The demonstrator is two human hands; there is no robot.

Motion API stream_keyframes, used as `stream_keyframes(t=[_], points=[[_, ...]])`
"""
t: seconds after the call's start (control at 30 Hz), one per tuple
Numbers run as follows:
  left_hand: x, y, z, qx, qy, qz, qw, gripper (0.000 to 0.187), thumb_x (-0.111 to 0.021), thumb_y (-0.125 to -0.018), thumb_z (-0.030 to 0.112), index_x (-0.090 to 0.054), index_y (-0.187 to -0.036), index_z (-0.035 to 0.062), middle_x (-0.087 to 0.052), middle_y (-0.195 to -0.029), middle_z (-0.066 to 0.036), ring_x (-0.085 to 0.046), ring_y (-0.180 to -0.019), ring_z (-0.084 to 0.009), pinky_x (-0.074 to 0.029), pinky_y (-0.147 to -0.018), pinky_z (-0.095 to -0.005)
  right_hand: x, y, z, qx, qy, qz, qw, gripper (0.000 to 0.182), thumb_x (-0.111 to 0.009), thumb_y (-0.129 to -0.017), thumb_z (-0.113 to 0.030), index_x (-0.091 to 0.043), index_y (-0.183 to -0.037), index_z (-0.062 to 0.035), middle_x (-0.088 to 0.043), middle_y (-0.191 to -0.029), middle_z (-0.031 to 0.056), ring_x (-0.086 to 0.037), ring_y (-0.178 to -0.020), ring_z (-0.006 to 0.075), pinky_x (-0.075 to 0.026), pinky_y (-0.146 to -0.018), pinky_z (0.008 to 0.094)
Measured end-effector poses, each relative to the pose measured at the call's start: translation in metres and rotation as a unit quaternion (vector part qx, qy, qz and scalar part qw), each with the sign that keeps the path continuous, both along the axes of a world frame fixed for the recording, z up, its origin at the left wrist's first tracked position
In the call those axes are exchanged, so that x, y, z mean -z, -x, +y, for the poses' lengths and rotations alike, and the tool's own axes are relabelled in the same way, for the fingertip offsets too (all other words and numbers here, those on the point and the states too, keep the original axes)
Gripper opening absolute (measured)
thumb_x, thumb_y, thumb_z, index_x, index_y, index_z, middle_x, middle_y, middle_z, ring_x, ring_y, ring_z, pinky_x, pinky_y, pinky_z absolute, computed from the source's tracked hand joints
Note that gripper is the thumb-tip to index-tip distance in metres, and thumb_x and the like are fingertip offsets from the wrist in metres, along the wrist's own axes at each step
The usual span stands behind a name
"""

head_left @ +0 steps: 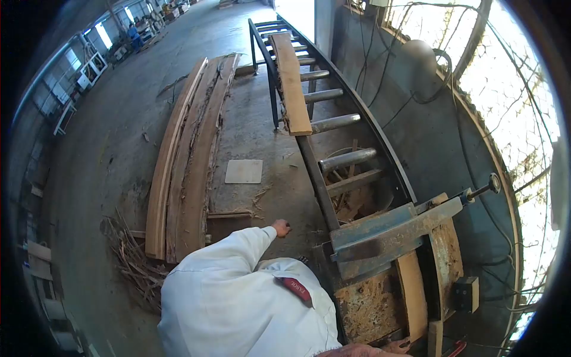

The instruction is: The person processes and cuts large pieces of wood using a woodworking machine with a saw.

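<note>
My left hand, at the end of a white sleeve, hangs over the floor left of the roller frame. Its fingers are curled, with nothing visible in them. At the bottom edge, my right hand lies by the near end of a narrow wooden board, its fingers slightly apart and partly cut off by the frame. That board runs under a blue-grey metal guard on a machine with a rusty, sawdust-covered bed. Another plank rests on the roller frame.
Long rough planks lie stacked on the left, beside a pile of bark strips. A pale square plate is on the floor. Cables hang along the right wall. Far off is a person in blue.
</note>
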State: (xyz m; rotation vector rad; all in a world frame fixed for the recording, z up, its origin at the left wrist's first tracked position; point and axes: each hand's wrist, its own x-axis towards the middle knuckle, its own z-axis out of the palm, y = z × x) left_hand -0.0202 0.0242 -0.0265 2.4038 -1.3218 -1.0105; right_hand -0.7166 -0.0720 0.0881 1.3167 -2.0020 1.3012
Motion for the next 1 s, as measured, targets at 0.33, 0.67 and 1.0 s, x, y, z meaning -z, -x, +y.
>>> stream_keyframes(t=[0.33, 0.67, 1.0], points=[[0.091, 0.042, 0.136, -0.044, -0.168, 0.041, 0.984, 0.033, -0.06, -0.084, 0.034, -0.075, -0.083, 0.0049, -0.073, -0.075, -0.01, -0.072, -0.072, -0.0254, -0.057, -0.072, -0.0389, -0.013, -0.002, -0.015, 0.136, -0.183, -0.079, 0.97, 0.053, -0.062, -0.089, -0.053, -0.064, -0.1, -0.0013, -0.064, -0.097, 0.0138, -0.062, -0.087, 0.0281, -0.05, -0.08, 0.0431], [0.049, 0.048, 0.144, -0.131, -0.111, 0.05, 0.984, 0.033, -0.061, -0.086, 0.036, -0.075, -0.079, 0.0067, -0.073, -0.076, -0.009, -0.071, -0.068, -0.026, -0.057, -0.073, -0.0405, 0.009, 0.034, -0.025, 0.08, -0.271, -0.2, 0.938, 0.043, -0.07, -0.087, -0.043, -0.064, -0.102, -0.0031, -0.064, -0.094, 0.0117, -0.06, -0.085, 0.0243, -0.05, -0.078, 0.0414], [0.041, 0.052, 0.081, 0.107, -0.143, -0.012, 0.984, 0.03, -0.057, -0.087, 0.03, -0.075, -0.095, 0.0071, -0.074, -0.086, -0.01, -0.071, -0.083, -0.0277, -0.055, -0.083, -0.041, 0.019, 0.025, -0.023, 0.155, -0.334, -0.087, 0.926, 0.066, -0.063, -0.086, -0.059, -0.065, -0.107, 0.003, -0.065, -0.106, 0.0221, -0.063, -0.098, 0.0386, -0.049, -0.088, 0.0464]])
